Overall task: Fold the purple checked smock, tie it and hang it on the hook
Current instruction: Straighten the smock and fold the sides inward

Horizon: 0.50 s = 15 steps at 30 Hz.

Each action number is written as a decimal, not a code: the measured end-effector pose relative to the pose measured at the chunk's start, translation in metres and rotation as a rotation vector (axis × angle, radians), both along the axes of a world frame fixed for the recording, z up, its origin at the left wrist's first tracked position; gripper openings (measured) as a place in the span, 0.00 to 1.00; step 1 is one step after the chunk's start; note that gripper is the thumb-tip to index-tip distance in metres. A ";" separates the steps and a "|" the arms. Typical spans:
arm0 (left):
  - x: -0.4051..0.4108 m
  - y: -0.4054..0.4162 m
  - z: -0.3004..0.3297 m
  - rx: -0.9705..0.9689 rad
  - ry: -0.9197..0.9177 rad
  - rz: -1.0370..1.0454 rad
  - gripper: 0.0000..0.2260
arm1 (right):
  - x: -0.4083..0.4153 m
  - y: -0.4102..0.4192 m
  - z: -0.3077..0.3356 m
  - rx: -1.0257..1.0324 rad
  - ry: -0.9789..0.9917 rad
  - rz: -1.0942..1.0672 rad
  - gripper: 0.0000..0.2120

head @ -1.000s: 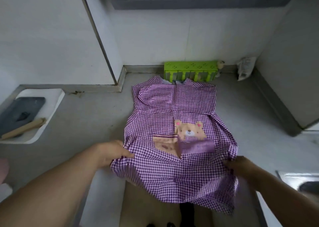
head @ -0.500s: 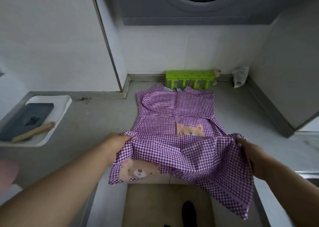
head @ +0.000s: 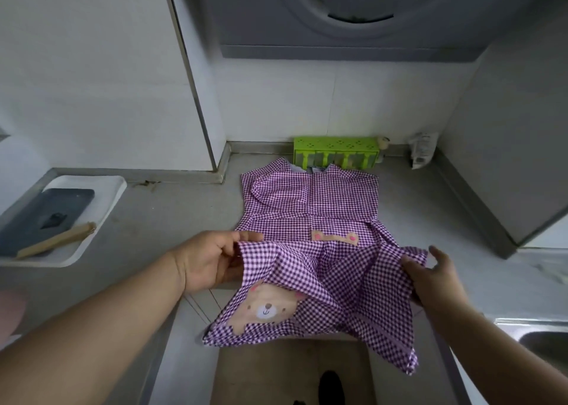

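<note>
One smock (head: 310, 201), two hands, one tray (head: 113, 189), one green rack (head: 335, 146).

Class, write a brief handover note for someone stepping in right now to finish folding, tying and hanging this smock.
Left hand: grips the smock's left hem edge.
Right hand: grips the right hem edge.
Smock: top half flat on the grey counter, collar near the green rack; lower half lifted, part hanging over the counter's front edge.
Done: first fold started.
Left: finish folding, tie, hang. No hook in view.
</note>
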State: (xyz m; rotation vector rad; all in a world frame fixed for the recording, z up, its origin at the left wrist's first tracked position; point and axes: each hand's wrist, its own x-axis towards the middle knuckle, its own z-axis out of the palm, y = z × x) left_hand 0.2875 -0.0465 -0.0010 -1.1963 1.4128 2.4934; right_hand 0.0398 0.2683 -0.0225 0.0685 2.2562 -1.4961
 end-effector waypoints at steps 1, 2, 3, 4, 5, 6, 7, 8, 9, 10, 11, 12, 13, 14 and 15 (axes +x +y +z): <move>-0.002 0.002 0.000 -0.030 0.016 -0.028 0.23 | 0.000 -0.001 0.003 -0.005 0.033 0.016 0.25; -0.004 0.005 -0.001 -0.096 0.012 -0.057 0.23 | 0.001 -0.002 0.007 -0.015 0.051 0.052 0.20; -0.006 0.007 -0.001 -0.220 -0.009 -0.092 0.22 | 0.001 -0.002 0.009 -0.013 0.061 0.122 0.15; -0.008 0.010 0.000 -0.395 -0.045 -0.153 0.21 | 0.002 -0.002 0.011 -0.005 0.073 0.210 0.17; -0.010 0.012 0.002 -0.594 -0.085 -0.229 0.19 | 0.002 -0.001 0.009 0.019 0.116 0.304 0.20; -0.013 0.014 0.004 -0.786 -0.123 -0.302 0.19 | 0.000 0.001 0.006 0.070 0.196 0.398 0.21; -0.013 0.016 0.006 -0.951 -0.149 -0.353 0.18 | 0.000 0.003 0.006 0.126 0.292 0.468 0.21; -0.013 0.016 0.006 -1.093 -0.163 -0.393 0.18 | -0.001 0.005 0.006 0.193 0.381 0.541 0.20; -0.014 0.016 0.006 -1.220 -0.171 -0.420 0.17 | -0.002 0.008 0.006 0.269 0.461 0.602 0.20; -0.015 0.016 0.006 -1.329 -0.180 -0.449 0.15 | -0.003 0.009 0.006 0.331 0.512 0.648 0.21; -0.016 0.016 0.005 -1.429 -0.188 -0.484 0.14 | -0.003 0.010 0.006 0.396 0.562 0.675 0.21; -0.016 0.015 0.005 -1.503 -0.191 -0.517 0.15 | -0.003 0.010 0.007 0.443 0.611 0.690 0.20; -0.018 0.014 0.005 -1.561 -0.188 -0.543 0.14 | -0.005 0.011 0.006 0.472 0.667 0.701 0.18; -0.018 0.012 0.003 -1.612 -0.176 -0.562 0.14 | -0.008 0.013 0.005 0.488 0.746 0.708 0.15; -0.019 0.011 0.002 -1.675 -0.158 -0.579 0.13 | -0.011 0.015 0.003 0.519 0.843 0.702 0.12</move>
